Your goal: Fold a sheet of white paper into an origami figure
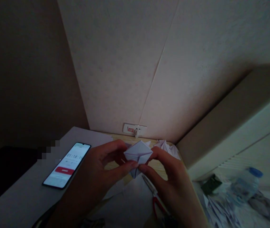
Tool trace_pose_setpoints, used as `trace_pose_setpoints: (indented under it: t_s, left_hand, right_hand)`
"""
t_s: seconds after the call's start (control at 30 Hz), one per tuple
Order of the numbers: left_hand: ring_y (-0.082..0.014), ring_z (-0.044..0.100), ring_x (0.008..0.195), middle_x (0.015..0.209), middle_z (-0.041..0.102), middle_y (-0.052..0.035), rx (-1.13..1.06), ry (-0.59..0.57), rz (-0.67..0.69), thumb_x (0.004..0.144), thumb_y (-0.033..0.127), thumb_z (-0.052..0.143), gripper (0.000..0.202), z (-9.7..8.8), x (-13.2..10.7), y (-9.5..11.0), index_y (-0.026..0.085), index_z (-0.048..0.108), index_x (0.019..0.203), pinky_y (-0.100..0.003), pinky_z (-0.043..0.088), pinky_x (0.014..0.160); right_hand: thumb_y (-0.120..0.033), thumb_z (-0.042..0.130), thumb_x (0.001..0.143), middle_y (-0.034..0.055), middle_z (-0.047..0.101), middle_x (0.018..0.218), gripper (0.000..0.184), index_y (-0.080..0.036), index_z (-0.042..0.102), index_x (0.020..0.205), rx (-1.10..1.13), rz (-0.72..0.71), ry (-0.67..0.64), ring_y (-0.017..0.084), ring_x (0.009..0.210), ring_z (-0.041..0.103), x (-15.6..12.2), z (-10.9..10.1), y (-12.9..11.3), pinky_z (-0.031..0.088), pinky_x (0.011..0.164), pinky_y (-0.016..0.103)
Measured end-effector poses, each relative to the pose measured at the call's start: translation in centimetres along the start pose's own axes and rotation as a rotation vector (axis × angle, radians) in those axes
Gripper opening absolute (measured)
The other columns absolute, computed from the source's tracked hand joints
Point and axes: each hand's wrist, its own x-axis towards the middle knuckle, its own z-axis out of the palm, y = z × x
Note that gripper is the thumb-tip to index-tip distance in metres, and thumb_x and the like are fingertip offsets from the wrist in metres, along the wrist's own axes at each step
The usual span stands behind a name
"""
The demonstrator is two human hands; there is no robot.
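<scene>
Wooden desk [158,168] below, folded paper [138,152] in a pinch between left fingers [125,167] and right fingers [150,172].

Dim light falls on a pale wall [120,63] with a socket [130,129] above a wooden tabletop [158,166].

Room is free above the fingers [123,169]; scissors [154,191] lie below them, phone [67,164] left, wall [123,66] beyond.

2 bare hands [95,172], slender fingers [117,144], rounded thumb tips [133,164], uncovered wrists [184,194], forearms [66,207] bare where visible
</scene>
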Motion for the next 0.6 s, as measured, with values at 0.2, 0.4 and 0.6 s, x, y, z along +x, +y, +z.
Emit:
trace_pose_setpoints:
  t_s: [0.2,0.4,0.6]
  left_hand:
    - [-0.0131,0.066,0.063,0.065,0.071,0.0074,0.029,-0.003,-0.002,0.064,0.026,0.082,0.016,0.21,-0.16,0.25,0.027,0.075,0.078,-0.019,0.052,0.061]
    - [-0.0147,0.067,0.062,0.064,0.071,0.0062,0.017,0.06,-0.048,0.062,0.028,0.082,0.021,0.57,-0.04,0.35,0.025,0.076,0.082,-0.02,0.052,0.056]
    - [-0.0156,0.069,0.066,0.067,0.073,0.0045,-0.021,-0.029,-0.022,0.065,0.027,0.082,0.018,0.33,0.41,-0.16,0.025,0.075,0.081,-0.02,0.054,0.061]
  right_hand:
    - [-0.023,0.068,0.086,-0.0031,0.069,0.076,0.015,-0.022,0.061,0.073,-0.044,-0.009,-0.015,0.017,0.081,0.066,0.0,-0.09,-0.05,0.046,0.069,0.024]
    - [-0.018,0.067,0.085,-0.0044,0.064,0.067,0.023,-0.021,0.053,0.066,-0.151,-0.026,0.071,0.013,0.065,0.059,-0.15,0.24,-0.35,0.041,0.06,0.021]
    - [-0.021,0.065,0.084,-0.0051,0.066,0.069,0.016,-0.021,0.06,0.069,-0.064,-0.028,0.098,0.012,0.068,0.06,-0.31,0.04,-0.29,0.043,0.064,0.02]
